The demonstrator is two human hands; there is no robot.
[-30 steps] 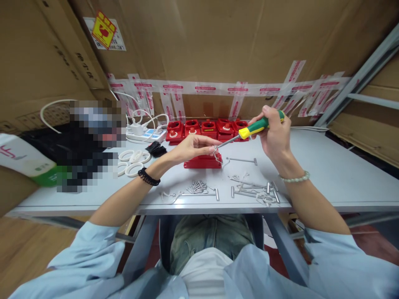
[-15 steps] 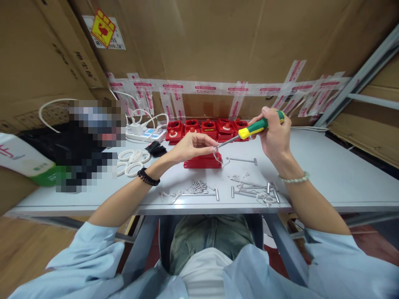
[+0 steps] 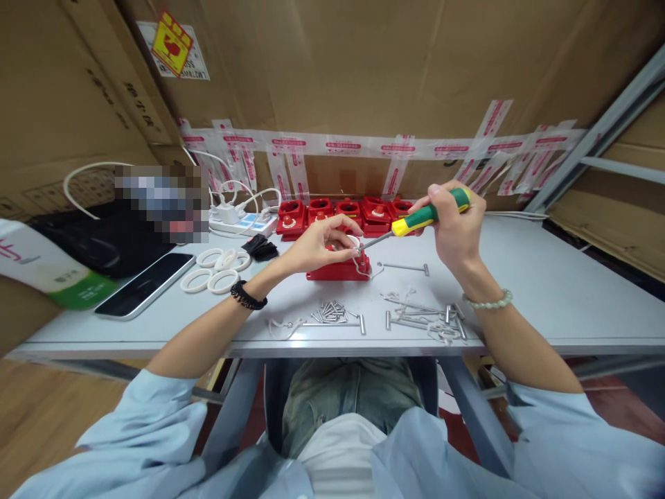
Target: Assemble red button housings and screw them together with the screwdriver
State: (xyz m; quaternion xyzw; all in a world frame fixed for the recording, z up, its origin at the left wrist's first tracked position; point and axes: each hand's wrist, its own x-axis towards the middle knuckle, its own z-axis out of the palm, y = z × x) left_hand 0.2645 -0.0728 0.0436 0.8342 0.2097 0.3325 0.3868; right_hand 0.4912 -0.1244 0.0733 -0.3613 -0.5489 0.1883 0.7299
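My right hand [image 3: 457, 218] grips a screwdriver [image 3: 423, 218] with a green and yellow handle. Its shaft slants down to the left, the tip close to my left fingertips. My left hand [image 3: 327, 242] is pinched at a red box [image 3: 337, 270]; what lies between the fingers is too small to make out. A white ring [image 3: 354, 242] shows on the box by these fingers. From the same spot a thin white cord [image 3: 365, 274] runs down and right, toward a metal T-shaped rod [image 3: 402, 267] lying on the table.
Several red boxes [image 3: 348, 213] line the back. Small screws [image 3: 332, 313] form a pile in front, beside more T-shaped rods [image 3: 423, 320] with cords. White rings [image 3: 223, 281], black pouches [image 3: 260, 247], a phone [image 3: 148, 284] and a power strip [image 3: 242, 225] are at left.
The screwdriver and my right hand have shifted slightly left and down. My left fingertips have lowered toward the red box, and the white ring now shows beside them.
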